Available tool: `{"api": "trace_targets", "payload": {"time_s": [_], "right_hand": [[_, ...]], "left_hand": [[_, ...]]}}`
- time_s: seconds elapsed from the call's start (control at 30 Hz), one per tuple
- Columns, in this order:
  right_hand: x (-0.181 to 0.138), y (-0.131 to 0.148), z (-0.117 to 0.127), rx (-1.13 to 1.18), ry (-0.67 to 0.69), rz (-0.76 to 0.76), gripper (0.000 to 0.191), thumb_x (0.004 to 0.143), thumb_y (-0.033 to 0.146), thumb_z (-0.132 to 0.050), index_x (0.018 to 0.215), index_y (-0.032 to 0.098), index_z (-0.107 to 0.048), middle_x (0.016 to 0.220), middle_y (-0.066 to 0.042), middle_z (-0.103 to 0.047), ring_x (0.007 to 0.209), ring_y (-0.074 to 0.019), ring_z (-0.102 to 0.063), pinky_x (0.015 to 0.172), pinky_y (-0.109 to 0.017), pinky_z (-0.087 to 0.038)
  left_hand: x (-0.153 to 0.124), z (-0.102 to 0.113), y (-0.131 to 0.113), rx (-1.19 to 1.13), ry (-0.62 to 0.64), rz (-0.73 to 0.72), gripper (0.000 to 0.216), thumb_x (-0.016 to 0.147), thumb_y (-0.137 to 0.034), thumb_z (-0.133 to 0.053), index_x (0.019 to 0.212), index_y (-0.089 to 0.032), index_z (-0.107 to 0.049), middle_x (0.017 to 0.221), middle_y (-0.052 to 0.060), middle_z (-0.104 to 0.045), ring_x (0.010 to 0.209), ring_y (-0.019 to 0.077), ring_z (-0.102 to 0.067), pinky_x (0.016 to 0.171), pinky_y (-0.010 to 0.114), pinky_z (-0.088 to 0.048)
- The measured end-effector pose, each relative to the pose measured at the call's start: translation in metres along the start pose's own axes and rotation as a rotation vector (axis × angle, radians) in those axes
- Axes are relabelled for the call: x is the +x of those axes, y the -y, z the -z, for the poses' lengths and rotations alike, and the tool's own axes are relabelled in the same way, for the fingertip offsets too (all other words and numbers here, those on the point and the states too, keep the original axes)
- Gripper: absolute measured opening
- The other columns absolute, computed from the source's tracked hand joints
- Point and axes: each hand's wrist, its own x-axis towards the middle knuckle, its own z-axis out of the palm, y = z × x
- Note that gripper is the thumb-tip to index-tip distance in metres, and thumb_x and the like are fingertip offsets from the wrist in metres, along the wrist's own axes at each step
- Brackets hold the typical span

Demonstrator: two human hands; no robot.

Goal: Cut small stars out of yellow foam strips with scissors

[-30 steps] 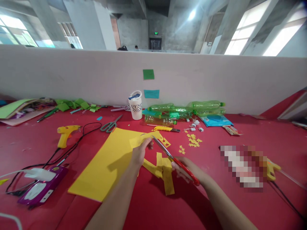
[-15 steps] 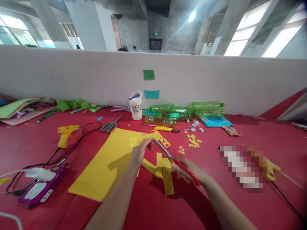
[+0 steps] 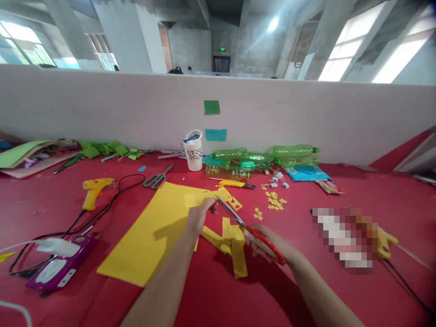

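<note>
My left hand [image 3: 201, 214] is closed on a small strip of yellow paper [image 3: 193, 200], which sticks out to the left over a large yellow sheet [image 3: 136, 245]. My right hand [image 3: 264, 240] grips red-handled scissors [image 3: 264, 243]. Their blade tips reach up and left to the paper near my left fingertips; I cannot tell exactly where they meet it. Yellow strips [image 3: 239, 254] lie crossed on the table between my hands. Beyond the blades rests a strip with star-shaped holes [image 3: 234, 200]. Small yellow stars [image 3: 275, 200] are scattered to its right.
A yellow utility knife [image 3: 235, 184], green plastic bottles [image 3: 259, 156] and a white cup [image 3: 193, 154] stand or lie at the back. Grey scissors [image 3: 158, 177], a yellow glue gun [image 3: 93, 191] and a purple power strip [image 3: 63, 263] with cables are at left. Another glue gun [image 3: 384, 243] lies right.
Almost nothing differs. Both hands, the scissors and the paper strip hold nearly the same place, and the whole view has shifted very slightly.
</note>
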Motion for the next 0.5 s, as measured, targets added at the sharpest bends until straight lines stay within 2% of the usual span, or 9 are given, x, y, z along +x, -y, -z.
{"api": "trace_targets", "payload": {"time_s": [0.17, 0.33, 0.5], "right_hand": [[0.0007, 0.0007, -0.0006, 0.008, -0.011, -0.018, 0.034, 0.082, 0.049, -0.042, 0.071, 0.017, -0.047, 0.043, 0.009, -0.038, 0.028, -0.0039, -0.034, 0.045, -0.023, -0.044], [-0.0004, 0.0041, -0.0003, -0.008, -0.011, -0.003, 0.035, 0.083, 0.048, -0.042, 0.069, 0.017, -0.047, 0.041, 0.009, -0.038, 0.029, -0.0038, -0.034, 0.045, -0.022, -0.044], [0.0000, 0.0064, 0.0001, -0.011, -0.009, -0.038, 0.036, 0.081, 0.051, -0.043, 0.070, 0.017, -0.046, 0.043, 0.008, -0.039, 0.029, -0.0043, -0.035, 0.036, -0.018, -0.037]], "left_hand": [[0.0013, 0.0017, 0.0019, 0.000, -0.007, 0.018, 0.023, 0.070, -0.032, -0.056, 0.056, -0.014, -0.060, 0.054, 0.000, -0.054, 0.054, 0.0111, -0.050, 0.058, 0.025, -0.041], [0.0012, 0.0019, 0.0031, -0.004, -0.014, 0.008, 0.023, 0.070, -0.032, -0.056, 0.056, -0.014, -0.060, 0.053, 0.000, -0.055, 0.053, 0.0108, -0.050, 0.058, 0.024, -0.041], [0.0009, 0.0016, 0.0036, -0.007, -0.012, 0.008, 0.023, 0.070, -0.032, -0.056, 0.056, -0.014, -0.060, 0.054, 0.000, -0.055, 0.054, 0.0110, -0.050, 0.057, 0.024, -0.041]]}}
